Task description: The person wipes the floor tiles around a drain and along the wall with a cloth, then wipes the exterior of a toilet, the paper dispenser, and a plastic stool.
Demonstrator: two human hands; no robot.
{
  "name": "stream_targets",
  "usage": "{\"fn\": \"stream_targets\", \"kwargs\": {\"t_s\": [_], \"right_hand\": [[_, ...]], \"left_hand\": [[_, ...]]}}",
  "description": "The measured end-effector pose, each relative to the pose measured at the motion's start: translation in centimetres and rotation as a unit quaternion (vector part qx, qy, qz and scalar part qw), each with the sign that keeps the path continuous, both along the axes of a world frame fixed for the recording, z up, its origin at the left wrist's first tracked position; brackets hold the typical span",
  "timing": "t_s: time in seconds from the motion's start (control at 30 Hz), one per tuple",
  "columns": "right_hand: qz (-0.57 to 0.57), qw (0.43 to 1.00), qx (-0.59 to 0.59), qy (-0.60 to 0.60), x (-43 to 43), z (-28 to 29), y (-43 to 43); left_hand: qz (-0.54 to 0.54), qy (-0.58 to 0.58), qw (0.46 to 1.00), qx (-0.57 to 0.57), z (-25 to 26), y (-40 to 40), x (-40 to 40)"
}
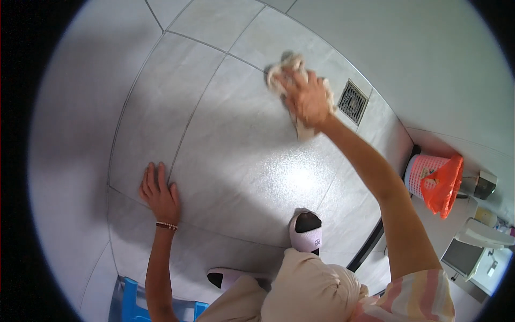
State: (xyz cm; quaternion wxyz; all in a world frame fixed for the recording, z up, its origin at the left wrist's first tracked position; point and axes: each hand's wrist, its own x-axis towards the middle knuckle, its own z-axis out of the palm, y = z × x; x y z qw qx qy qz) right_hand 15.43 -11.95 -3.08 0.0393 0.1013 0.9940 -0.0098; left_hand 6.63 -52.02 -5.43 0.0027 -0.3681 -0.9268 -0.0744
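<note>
My right hand (306,98) presses a crumpled beige cloth (293,64) against the grey tiled floor (225,133), with the arm stretched far forward. Part of the cloth lies hidden under the palm, and its edges stick out ahead of the fingers and beside the wrist. Just right of the cloth is a square metal floor drain (353,102). On the left, my left hand (161,197) rests flat on the floor, its fingers pointing forward and nothing in it. A beaded bracelet (166,226) circles that wrist.
Walls rise close on the left and along the far right. A pink basket (426,171) with a red plastic bag (444,185) stands at the right, beyond a dark floor strip (366,245). Behind my left arm is a blue plastic stool (134,302). My pale slippers (305,237) are on the tiles.
</note>
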Motion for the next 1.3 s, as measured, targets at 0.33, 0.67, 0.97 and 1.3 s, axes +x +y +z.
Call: {"fn": "stream_targets", "kwargs": {"t_s": [0.33, 0.67, 0.97, 1.3], "right_hand": [[-0.195, 0.976, 0.041, 0.085, -5.7, -1.7, 2.4], [0.058, 0.995, -0.082, 0.010, 10.3, 1.8, -7.5], [-0.238, 0.969, 0.009, 0.065, 7.4, -0.8, 1.0], [-0.234, 0.972, 0.007, -0.022, 6.1, -0.6, -2.9]], "left_hand": [[0.001, -0.002, 1.000, 0.002, 0.6, 1.5, 0.3], [-0.003, -0.006, 1.000, 0.014, 0.7, 0.3, 0.1], [-0.019, 0.007, 1.000, 0.011, 0.0, 0.4, 0.2], [0.009, 0.002, 1.000, -0.008, 0.0, -0.7, 0.1]]}}
